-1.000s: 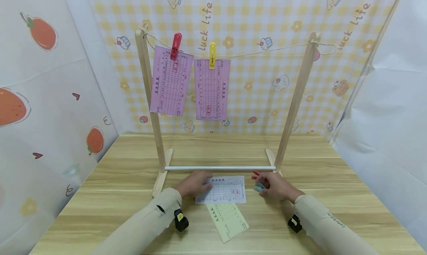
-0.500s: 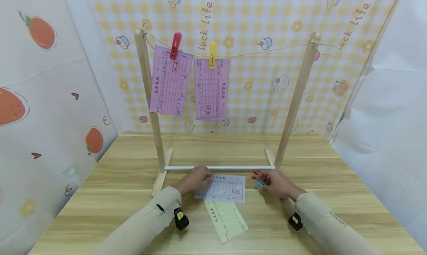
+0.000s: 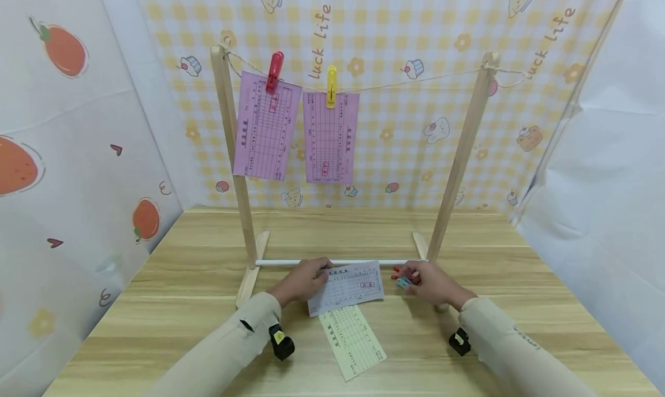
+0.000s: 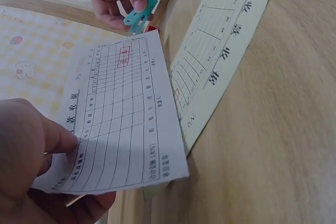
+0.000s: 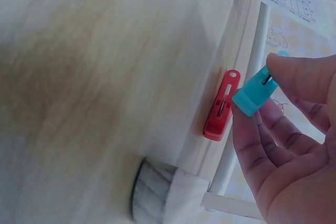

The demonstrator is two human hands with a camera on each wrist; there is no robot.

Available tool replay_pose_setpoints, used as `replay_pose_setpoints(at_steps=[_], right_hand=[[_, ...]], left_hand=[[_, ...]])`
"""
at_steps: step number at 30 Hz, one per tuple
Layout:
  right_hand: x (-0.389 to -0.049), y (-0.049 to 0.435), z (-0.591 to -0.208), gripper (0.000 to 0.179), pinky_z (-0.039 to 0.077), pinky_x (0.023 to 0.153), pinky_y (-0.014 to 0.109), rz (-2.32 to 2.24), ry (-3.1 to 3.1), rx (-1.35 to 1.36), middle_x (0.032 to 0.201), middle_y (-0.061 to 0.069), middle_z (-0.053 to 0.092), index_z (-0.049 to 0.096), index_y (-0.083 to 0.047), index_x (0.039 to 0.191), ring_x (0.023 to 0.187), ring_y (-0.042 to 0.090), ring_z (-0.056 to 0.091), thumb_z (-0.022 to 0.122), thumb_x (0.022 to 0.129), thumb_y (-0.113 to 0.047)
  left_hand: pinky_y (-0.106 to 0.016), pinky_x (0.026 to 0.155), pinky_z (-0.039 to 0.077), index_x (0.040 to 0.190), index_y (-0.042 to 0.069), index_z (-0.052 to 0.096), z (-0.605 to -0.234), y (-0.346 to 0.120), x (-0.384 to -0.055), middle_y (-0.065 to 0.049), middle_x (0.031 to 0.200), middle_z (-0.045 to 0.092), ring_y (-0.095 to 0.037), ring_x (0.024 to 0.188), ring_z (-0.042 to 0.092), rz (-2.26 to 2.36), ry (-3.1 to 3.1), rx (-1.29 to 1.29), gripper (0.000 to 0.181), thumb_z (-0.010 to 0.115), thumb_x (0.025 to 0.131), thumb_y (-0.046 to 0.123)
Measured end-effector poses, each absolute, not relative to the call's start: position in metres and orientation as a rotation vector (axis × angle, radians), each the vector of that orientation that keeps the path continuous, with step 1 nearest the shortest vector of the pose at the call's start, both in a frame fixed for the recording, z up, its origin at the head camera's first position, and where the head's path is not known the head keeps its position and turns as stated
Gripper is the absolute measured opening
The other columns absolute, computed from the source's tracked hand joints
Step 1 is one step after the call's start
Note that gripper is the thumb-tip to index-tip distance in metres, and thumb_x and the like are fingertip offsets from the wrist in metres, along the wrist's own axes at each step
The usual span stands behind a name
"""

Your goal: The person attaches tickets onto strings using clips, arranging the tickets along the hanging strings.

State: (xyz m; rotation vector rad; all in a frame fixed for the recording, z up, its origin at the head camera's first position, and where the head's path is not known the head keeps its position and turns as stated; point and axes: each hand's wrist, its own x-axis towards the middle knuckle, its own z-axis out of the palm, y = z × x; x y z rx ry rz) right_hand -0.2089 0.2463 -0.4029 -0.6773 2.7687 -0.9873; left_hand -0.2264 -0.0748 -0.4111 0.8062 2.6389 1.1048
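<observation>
My left hand [image 3: 307, 280] pinches a white printed receipt slip [image 4: 118, 108] at its left end, thumb on top and fingers beneath; the slip is tilted up off the table. My right hand [image 3: 430, 281] holds a teal clothespin [image 5: 257, 90] between thumb and fingers. Right beside it on the table lies a red clothespin [image 5: 222, 106]. A pale green receipt slip [image 3: 354, 342] lies flat in front of the white one, partly covered by it in the head view.
A wooden rack with two posts [image 3: 462, 160] and a white crossbar [image 3: 291, 262] stands behind the hands. From its string hang two pink slips [image 3: 331, 140], clipped by a red clothespin [image 3: 275, 72] and a yellow clothespin [image 3: 331, 86]. A checkered cloth [image 3: 405, 126] backs the table.
My left hand has gripped the white slip and raised it, turning it slightly toward the crossbar. My right hand has lifted the teal clothespin a little toward the rack.
</observation>
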Motion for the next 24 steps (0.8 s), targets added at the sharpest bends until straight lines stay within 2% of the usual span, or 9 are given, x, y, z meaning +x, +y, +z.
replay_pose_setpoints(at_steps=[5,8,13,18,24], right_hand=[[-0.211,0.245,-0.401,0.018,0.052,0.061,0.025,-1.037,2.734,-0.68,0.111,0.019,0.067,0.064,-0.003,0.097,0.072,0.014,0.061,0.069,0.082,0.007],[-0.211,0.244,-0.401,0.018,0.053,0.06,0.025,-1.062,2.709,-0.677,0.106,0.016,0.068,0.064,-0.002,0.098,0.073,0.018,0.063,0.068,0.083,0.008],[-0.212,0.242,-0.397,0.019,0.055,0.064,0.027,-1.044,2.7,-0.682,0.093,0.009,0.066,0.065,0.0,0.103,0.078,0.023,0.065,0.066,0.086,0.006],[-0.212,0.242,-0.39,0.019,0.055,0.064,0.03,-1.036,2.737,-0.654,0.099,0.011,0.064,0.065,-0.001,0.102,0.081,0.021,0.065,0.066,0.085,0.006],[-0.215,0.244,-0.385,0.019,0.052,0.06,0.027,-1.03,2.749,-0.612,0.105,0.014,0.062,0.064,0.001,0.103,0.081,0.017,0.063,0.063,0.085,0.007]], left_hand=[[-0.033,0.073,0.052,0.112,0.004,0.062,-0.409,-0.073,-0.224,-0.013,0.113,0.067,-0.022,0.094,0.065,1.14,2.617,0.756,0.02,0.048,0.097,0.004],[-0.031,0.07,0.052,0.109,0.004,0.062,-0.408,-0.073,-0.223,-0.014,0.111,0.067,-0.02,0.089,0.064,1.165,2.616,0.748,0.019,0.05,0.095,0.001],[-0.031,0.071,0.053,0.104,0.006,0.061,-0.408,-0.072,-0.22,-0.013,0.107,0.066,-0.018,0.086,0.062,1.226,2.596,0.725,0.015,0.053,0.093,0.0],[-0.032,0.073,0.053,0.106,0.006,0.059,-0.406,-0.07,-0.221,-0.009,0.104,0.065,-0.018,0.087,0.061,1.249,2.614,0.755,0.017,0.053,0.092,0.0],[-0.032,0.073,0.053,0.111,0.004,0.057,-0.403,-0.066,-0.222,-0.007,0.102,0.065,-0.017,0.087,0.061,1.273,2.61,0.752,0.021,0.053,0.091,0.0]])
